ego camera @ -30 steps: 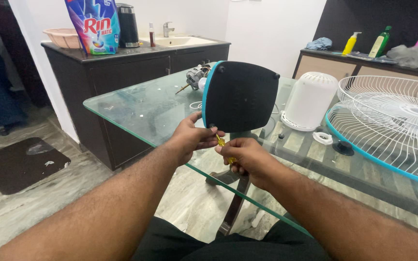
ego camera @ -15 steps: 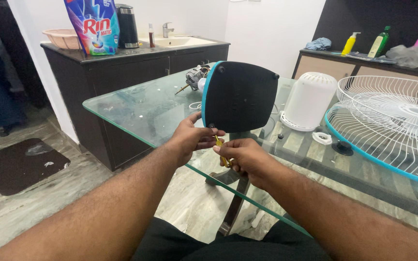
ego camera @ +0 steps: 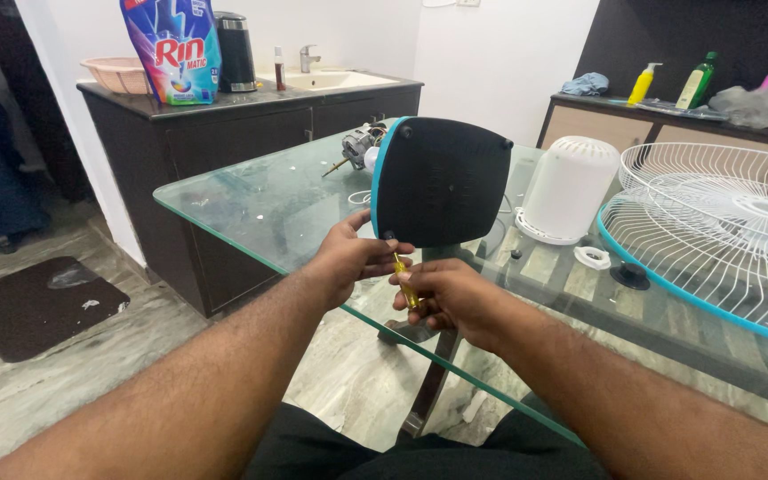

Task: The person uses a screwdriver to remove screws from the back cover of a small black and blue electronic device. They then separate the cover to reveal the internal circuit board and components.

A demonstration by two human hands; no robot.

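Note:
A black fan base with a teal rim (ego camera: 442, 180) stands tilted on edge on the glass table (ego camera: 260, 200), its underside toward me. My left hand (ego camera: 353, 258) grips its lower left corner. My right hand (ego camera: 446, 295) holds a small yellow-handled screwdriver (ego camera: 404, 283), whose tip points up at the base's lower left corner by my left thumb.
On the table lie a fan motor (ego camera: 359, 145), a white motor cover (ego camera: 566, 189), white wire fan guards with a teal ring (ego camera: 713, 240), a white nut (ego camera: 593, 258) and a black cap (ego camera: 630, 276). A dark counter with a sink (ego camera: 251, 107) stands behind.
My hands have shifted only slightly; the screwdriver stays at the base's lower corner. The base keeps its tilt.

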